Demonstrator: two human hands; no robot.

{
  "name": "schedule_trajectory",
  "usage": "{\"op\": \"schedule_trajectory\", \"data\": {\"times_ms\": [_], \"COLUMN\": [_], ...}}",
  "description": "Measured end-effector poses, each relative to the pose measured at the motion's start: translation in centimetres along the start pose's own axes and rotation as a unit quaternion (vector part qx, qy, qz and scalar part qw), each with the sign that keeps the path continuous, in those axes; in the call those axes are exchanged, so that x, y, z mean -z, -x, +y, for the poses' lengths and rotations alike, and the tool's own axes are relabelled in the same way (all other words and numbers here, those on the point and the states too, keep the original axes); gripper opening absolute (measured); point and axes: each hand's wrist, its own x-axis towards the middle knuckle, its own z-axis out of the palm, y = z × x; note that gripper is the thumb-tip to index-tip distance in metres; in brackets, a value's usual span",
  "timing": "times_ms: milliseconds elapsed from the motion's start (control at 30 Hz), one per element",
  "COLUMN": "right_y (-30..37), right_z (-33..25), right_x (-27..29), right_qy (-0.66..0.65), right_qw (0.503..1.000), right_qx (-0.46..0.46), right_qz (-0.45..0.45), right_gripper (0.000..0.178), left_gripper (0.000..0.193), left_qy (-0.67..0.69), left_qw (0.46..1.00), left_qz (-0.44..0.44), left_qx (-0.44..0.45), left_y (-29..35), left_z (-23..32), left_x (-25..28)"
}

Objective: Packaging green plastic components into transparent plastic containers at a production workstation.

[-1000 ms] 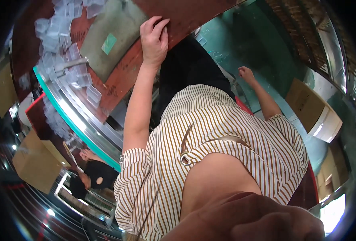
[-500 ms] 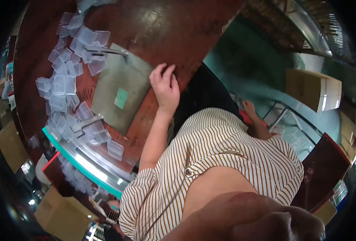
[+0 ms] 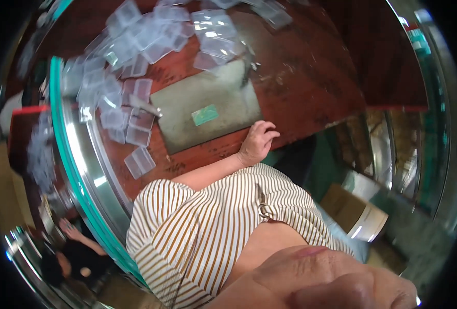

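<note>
Well, clear boxes (image 3: 159,47) lie loose on the table (image 3: 311,72); I can't tell what's done, but guess plenty remains; the left hand (image 3: 256,144) has its fingers (image 3: 265,126) apart, empty.

A white top (image 3: 220,221), thinly brown-striped — a round ring (image 3: 264,210) at its front, short sleeve (image 3: 159,198).

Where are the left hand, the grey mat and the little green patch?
Left hand (image 3: 255,144): head view, on the back of the hand.
Grey mat (image 3: 233,100): head view, on its bare surface, right of the patch.
Green patch (image 3: 204,115): head view, on its middle.
</note>
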Motion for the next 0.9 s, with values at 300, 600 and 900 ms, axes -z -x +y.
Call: {"op": "schedule_trajectory", "data": {"times_ms": [300,600,900], "right_y": [-22.1,-41.8,-41.5], "right_z": [-0.3,8.0,4.8], "right_x": [10.2,27.2,26.2], "right_qy": [0.056,0.111,0.227], "right_qw": [0.975,0.941,0.888], "right_qx": [0.187,0.248,0.258], "right_qz": [-0.104,-0.204,-0.307], "right_gripper": [0.028,0.028,0.028], "left_gripper": [0.024,0.041,0.040], "left_qy": [-0.030,-0.481,-0.552], "left_qw": [0.997,0.837,0.786], "left_qz": [0.050,0.209,0.240], "left_qx": [0.052,0.158,0.141], "left_y": [1.7,3.0,3.0], "left_z": [1.2,2.7,1.9], "left_x": [-2.0,-5.5,-5.2]}}
